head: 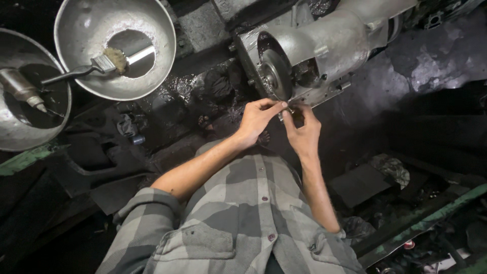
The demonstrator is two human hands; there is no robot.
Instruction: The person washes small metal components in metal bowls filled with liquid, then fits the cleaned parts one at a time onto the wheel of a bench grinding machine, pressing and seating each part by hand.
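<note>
The scene is dim overall; light falls from above onto the centre, brightening the forearms and both hands, the left hand (256,119) and the right hand (304,134); the grey metal housing (329,45) catches soft sheen along its curved top; the metal bowl (114,45) shows pale glare on its rim and inner wall; the floor around swallows detail in near-black shadow; corners darken and straight edges bow slightly, as with a wide lens; the checked shirt (238,218) nearest the camera looks a little soft; fingertips are slightly blurred.
</note>
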